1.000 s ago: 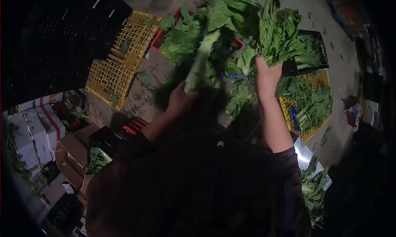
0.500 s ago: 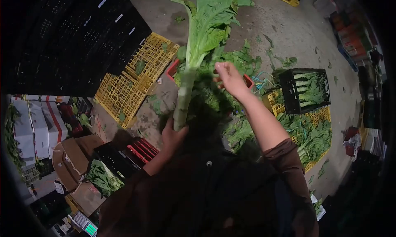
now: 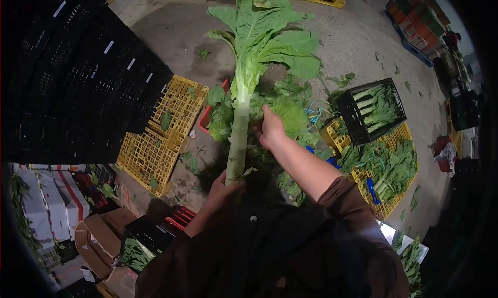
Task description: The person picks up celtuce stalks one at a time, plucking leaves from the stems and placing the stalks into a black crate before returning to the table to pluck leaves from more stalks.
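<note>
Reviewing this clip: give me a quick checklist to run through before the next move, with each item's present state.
1. Left hand gripping the stalk near its lower end: ok.
2. Leafy top clear of both hands: ok, it spreads beyond them.
3. Lower stalk free of leaf bits: not ok, a small leaf sticks out by the left hand.
4. Right hand empty: cannot tell, its fingers are partly hidden.
5. Floor free of loose leaves: not ok, several lie scattered.

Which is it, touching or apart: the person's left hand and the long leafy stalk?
Touching: the head view plainly shows the left hand gripping the leafy stalk around its lower end.
</note>
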A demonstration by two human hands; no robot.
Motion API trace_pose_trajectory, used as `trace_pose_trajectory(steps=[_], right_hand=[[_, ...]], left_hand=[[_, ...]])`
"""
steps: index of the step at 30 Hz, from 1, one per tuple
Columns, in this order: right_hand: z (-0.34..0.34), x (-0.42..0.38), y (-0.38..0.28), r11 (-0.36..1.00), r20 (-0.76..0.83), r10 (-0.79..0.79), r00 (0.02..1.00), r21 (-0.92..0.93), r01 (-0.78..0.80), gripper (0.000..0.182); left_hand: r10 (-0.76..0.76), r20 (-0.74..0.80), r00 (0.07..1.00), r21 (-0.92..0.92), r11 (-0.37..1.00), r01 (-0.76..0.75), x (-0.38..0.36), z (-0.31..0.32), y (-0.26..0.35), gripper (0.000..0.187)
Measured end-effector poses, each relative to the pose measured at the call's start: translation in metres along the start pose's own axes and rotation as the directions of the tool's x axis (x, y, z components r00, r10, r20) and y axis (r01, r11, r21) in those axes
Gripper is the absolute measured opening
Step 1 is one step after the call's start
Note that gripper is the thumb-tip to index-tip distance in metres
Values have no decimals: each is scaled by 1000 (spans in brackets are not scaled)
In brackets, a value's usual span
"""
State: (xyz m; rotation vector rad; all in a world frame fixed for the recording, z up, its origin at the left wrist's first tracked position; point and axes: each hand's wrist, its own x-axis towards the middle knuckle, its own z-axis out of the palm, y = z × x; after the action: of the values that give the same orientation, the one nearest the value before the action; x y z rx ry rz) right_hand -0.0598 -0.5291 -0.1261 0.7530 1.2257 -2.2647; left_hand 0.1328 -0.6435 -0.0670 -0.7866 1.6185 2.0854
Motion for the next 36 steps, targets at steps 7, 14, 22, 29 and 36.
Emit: trace_pose_trajectory(steps=[7,14,22,29,36], right_hand=[[11,-22,-37,936,405,325,854,-8,-353,66],[19,-30,-50,957,360,-250,899,231,173,53],[26,-44,-49,961,286,-241,927,206,186,51],[12,-39,-37,981,338,-2,941,183,-64,33],[15,-55,-82,989,296,136,946,21,-148,44]], left_hand=[[32,537,843,-303,940,157,8,-30,-6,65],[-145,373,916,-249,936,249,0,-6,31,69],[306,-51,950,437,863,-254,29,-6,-20,58],[234,34,972,321,918,-232,16,-3,3,52],[57,347,936,77,993,-89,17,-19,6,50]])
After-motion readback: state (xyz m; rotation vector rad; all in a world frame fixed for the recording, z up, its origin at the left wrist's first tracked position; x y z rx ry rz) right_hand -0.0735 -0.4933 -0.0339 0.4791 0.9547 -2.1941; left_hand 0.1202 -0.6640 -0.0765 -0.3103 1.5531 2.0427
